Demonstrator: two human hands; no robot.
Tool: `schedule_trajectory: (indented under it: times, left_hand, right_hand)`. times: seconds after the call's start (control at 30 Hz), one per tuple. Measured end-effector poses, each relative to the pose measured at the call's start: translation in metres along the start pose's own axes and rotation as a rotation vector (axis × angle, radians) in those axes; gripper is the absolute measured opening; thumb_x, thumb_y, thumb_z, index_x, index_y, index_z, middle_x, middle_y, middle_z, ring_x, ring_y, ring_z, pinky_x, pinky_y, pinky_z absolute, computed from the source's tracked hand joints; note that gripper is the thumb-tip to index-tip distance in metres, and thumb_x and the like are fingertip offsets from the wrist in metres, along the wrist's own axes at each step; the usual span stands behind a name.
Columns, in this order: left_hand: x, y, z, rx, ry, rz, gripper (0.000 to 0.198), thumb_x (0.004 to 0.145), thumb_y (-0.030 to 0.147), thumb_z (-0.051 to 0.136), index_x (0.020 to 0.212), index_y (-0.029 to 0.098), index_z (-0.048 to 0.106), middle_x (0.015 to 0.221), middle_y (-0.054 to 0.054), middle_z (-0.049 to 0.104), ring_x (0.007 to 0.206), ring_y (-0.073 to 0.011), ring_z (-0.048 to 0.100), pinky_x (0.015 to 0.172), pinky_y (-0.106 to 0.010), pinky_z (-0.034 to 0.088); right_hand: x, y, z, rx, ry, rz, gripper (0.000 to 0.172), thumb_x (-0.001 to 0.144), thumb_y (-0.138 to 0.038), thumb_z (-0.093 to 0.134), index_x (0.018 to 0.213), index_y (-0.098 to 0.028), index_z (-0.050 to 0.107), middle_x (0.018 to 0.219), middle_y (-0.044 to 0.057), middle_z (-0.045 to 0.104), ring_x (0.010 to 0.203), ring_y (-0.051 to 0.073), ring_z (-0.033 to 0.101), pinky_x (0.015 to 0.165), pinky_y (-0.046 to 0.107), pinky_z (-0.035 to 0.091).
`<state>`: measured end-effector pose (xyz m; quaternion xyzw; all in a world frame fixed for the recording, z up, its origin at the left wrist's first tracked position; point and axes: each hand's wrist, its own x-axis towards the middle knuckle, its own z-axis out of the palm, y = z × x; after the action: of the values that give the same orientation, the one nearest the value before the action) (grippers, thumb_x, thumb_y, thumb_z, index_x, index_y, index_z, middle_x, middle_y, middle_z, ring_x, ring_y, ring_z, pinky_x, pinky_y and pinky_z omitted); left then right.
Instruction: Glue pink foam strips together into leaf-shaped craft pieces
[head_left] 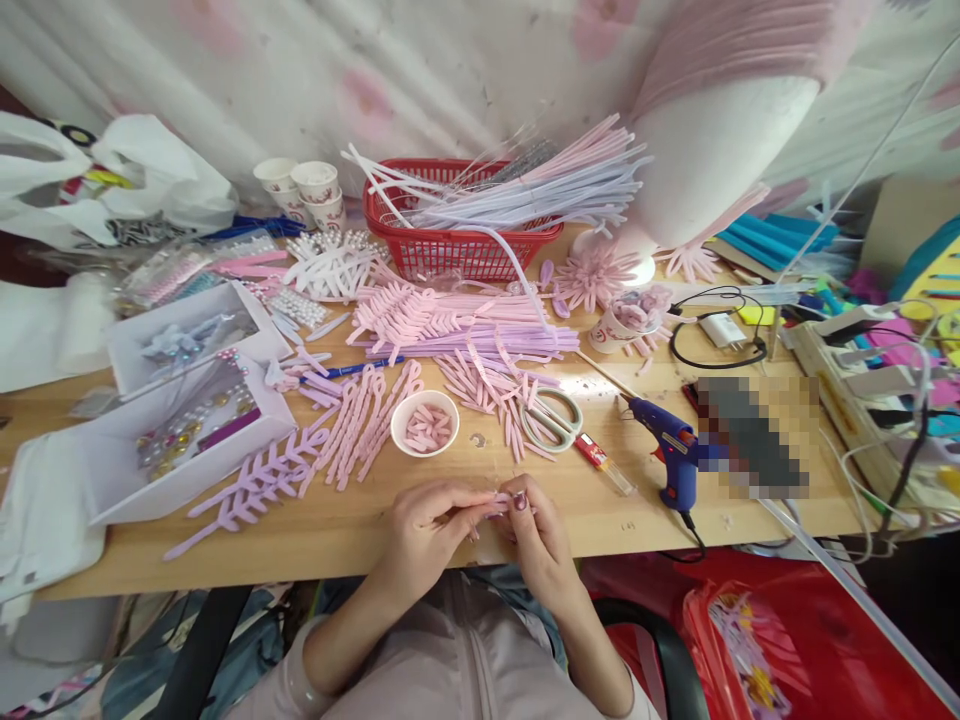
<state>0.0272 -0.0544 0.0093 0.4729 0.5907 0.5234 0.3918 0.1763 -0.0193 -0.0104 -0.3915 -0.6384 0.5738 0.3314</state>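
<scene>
Close to the table's front edge, my left hand (426, 530) and my right hand (538, 540) meet, fingers pinched on a short pinkish-purple pipe cleaner piece (498, 506). Fingers cover much of that piece. Just beyond them stands a white paper cup (424, 450) with short pink pieces in it. Behind it to the right lie loose cut pink pipe cleaner pieces (480, 385), with grey-handled scissors (553, 418) beside them. Braided pink strips (360, 420) are spread left of the cup, and purple leafy sprigs (259, 480) lie farther left.
A red basket (450, 250) full of long pipe cleaners stands at the back. On the right are a blue glue gun (675, 450), a small red-labelled pack (604, 463) and a power strip (855, 400). White boxes (187, 440) of beads sit left.
</scene>
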Motion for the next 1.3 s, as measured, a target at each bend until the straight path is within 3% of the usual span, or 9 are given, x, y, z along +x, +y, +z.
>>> schedule_trajectory:
  times: [0.2,0.47,0.7,0.87,1.03,1.17,1.3]
  left_hand:
    - [0.000,0.002,0.001,-0.081,-0.064,-0.116,0.011,0.080,0.026,0.067,0.075,0.022,0.076,0.069,-0.002,0.075,0.046,-0.0118,0.062,0.051,-0.022,0.052]
    - [0.002,0.005,0.004,-0.158,-0.088,-0.121,0.012,0.080,0.024,0.066,0.072,0.020,0.073,0.066,-0.001,0.074,0.044,-0.0106,0.061,0.048,-0.020,0.051]
    - [0.002,0.000,0.001,-0.167,-0.105,-0.072,0.014,0.081,0.024,0.066,0.071,0.017,0.071,0.065,-0.001,0.072,0.047,-0.0094,0.061,0.047,-0.017,0.050]
    - [0.000,0.000,-0.003,-0.121,-0.117,-0.039,0.013,0.083,0.023,0.064,0.074,0.016,0.070,0.066,-0.001,0.071,0.050,-0.0098,0.062,0.050,-0.018,0.050]
    - [0.002,0.005,-0.008,-0.049,-0.119,0.047,0.012,0.081,0.020,0.065,0.071,0.016,0.069,0.065,-0.002,0.071,0.055,-0.0111,0.064,0.055,-0.019,0.051]
    - [0.003,0.004,-0.009,-0.160,-0.167,-0.088,0.018,0.088,0.029,0.058,0.081,0.016,0.069,0.066,-0.002,0.072,0.052,-0.0105,0.064,0.054,-0.019,0.052]
    - [0.002,0.002,-0.008,-0.238,-0.153,-0.200,0.024,0.089,0.035,0.055,0.082,0.015,0.066,0.063,-0.001,0.071,0.051,-0.0104,0.062,0.051,-0.019,0.051]
  right_hand:
    - [0.005,0.000,-0.010,-0.390,-0.017,-0.355,0.030,0.101,-0.035,0.028,0.086,-0.021,0.050,0.070,0.001,0.051,0.059,0.016,0.046,0.057,0.029,0.032]
    - [0.006,0.000,-0.009,-0.620,0.088,-0.492,0.034,0.102,-0.033,0.027,0.080,-0.021,0.050,0.062,0.001,0.053,0.051,0.015,0.045,0.051,0.027,0.031]
    - [0.007,-0.008,-0.005,-0.672,0.185,-0.595,0.032,0.100,-0.021,0.031,0.071,-0.021,0.045,0.054,-0.001,0.049,0.047,0.013,0.043,0.048,0.026,0.030]
    - [0.005,-0.011,-0.003,-0.569,0.148,-0.517,0.032,0.097,-0.018,0.037,0.065,-0.021,0.044,0.051,-0.003,0.045,0.044,0.012,0.040,0.046,0.026,0.029]
    - [0.003,-0.011,0.004,-0.277,0.081,-0.315,0.036,0.097,-0.023,0.040,0.061,-0.021,0.042,0.050,-0.004,0.043,0.043,0.009,0.039,0.045,0.024,0.029]
    - [0.003,-0.007,0.009,0.041,0.034,-0.041,0.041,0.100,-0.032,0.034,0.061,-0.021,0.040,0.049,-0.006,0.040,0.042,0.009,0.039,0.045,0.023,0.030]
    - [0.006,-0.005,0.009,0.090,-0.008,-0.002,0.043,0.101,-0.038,0.032,0.063,-0.020,0.041,0.052,-0.005,0.042,0.047,0.009,0.041,0.048,0.023,0.032]
